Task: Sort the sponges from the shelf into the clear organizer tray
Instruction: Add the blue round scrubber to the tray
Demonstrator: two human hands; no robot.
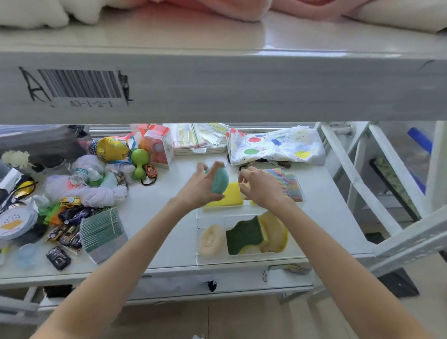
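My left hand grips a teal oval sponge above the middle of the shelf. My right hand hovers just right of it, fingers curled over a flat yellow sponge; whether it touches that sponge is unclear. The clear organizer tray sits at the shelf's front edge below both hands. It holds a beige loofah sponge, a green-and-yellow scouring sponge and a yellow rounded sponge.
A striped multicoloured pad lies right of my right hand. Toy cars, yarn, bottles and a green cloth stack crowd the shelf's left half. A dotted white cloth lies at the back right. The upper shelf beam hangs overhead.
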